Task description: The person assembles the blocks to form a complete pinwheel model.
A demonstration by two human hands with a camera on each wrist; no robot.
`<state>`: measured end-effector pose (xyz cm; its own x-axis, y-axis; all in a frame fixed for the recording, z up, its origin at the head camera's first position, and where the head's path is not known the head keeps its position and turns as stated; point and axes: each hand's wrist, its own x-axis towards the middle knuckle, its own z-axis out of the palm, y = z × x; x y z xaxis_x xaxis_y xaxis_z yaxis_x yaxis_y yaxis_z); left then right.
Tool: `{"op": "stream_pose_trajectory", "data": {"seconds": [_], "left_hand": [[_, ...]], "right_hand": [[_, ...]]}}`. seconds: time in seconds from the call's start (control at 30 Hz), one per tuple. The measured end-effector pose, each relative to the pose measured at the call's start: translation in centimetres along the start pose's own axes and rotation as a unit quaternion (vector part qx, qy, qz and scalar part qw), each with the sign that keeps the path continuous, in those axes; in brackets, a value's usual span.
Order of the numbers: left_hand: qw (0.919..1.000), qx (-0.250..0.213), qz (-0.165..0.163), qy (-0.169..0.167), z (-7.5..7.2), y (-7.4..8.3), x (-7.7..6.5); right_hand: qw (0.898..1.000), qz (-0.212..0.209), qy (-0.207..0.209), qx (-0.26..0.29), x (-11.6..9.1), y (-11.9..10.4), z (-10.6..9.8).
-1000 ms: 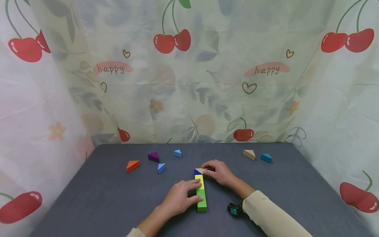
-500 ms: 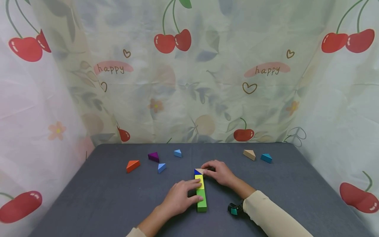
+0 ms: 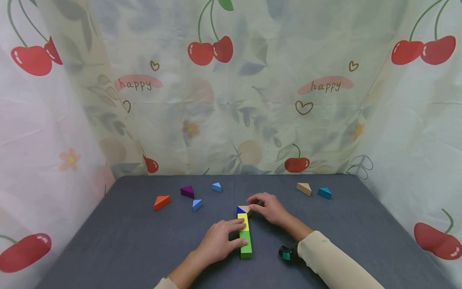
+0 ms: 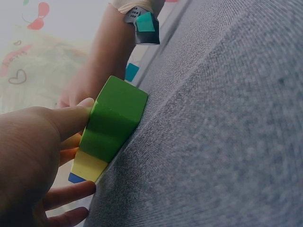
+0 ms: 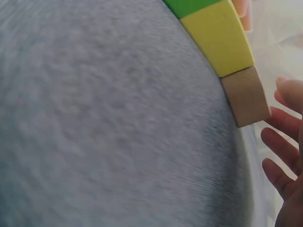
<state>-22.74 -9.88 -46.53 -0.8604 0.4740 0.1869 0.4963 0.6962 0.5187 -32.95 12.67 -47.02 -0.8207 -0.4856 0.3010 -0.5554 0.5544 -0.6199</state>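
A green block (image 3: pixel 246 249), a yellow block (image 3: pixel 242 216), and a blue triangle block (image 3: pixel 240 210) beside a bare-wood triangle block (image 3: pixel 246 208) form one straight row on the table. My left hand (image 3: pixel 217 242) lies over the row from the left, thumb on the green block and a finger on the yellow one. Its other fingers extend past the row's side in the left wrist view. At the far end, my right hand (image 3: pixel 268 207) is beside the wooden triangle, fingers loosely bent; in the right wrist view one fingertip is at that block's corner (image 5: pixel 246 97), contact unclear.
On the left lie an orange triangle block (image 3: pixel 162 202), a purple one (image 3: pixel 187 191) and two light-blue ones (image 3: pixel 216 187). Back right are a wooden triangle (image 3: pixel 304 188) and a teal one (image 3: pixel 325 193). A printed cloth (image 3: pixel 231 112) surrounds the dark table (image 3: pixel 144 249).
My right hand has shifted slightly back and right, uncovering more of the wooden triangle block. My left hand and the row of blocks have not visibly moved.
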Motion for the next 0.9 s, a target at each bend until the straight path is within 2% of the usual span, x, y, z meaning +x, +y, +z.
{"op": "stream_pose_trajectory", "data": {"seconds": [0.17, 0.33, 0.6, 0.9], "left_hand": [[1.0000, 0.003, 0.002, 0.004, 0.1, 0.0, 0.0], [1.0000, 0.001, -0.002, 0.003, 0.1, -0.1, 0.1], [0.9998, 0.003, 0.009, 0.015, 0.2, -0.1, -0.1], [1.0000, -0.001, 0.000, 0.004, 0.2, -0.1, 0.1]], "right_hand": [[1.000, -0.012, 0.016, -0.008, 0.2, 0.0, -0.9], [0.999, -0.007, 0.035, -0.014, 0.5, -0.1, -2.1], [0.997, -0.003, 0.076, -0.022, 0.6, -0.1, -3.7], [0.991, 0.013, 0.135, -0.017, 0.4, 0.5, -5.4]]}}
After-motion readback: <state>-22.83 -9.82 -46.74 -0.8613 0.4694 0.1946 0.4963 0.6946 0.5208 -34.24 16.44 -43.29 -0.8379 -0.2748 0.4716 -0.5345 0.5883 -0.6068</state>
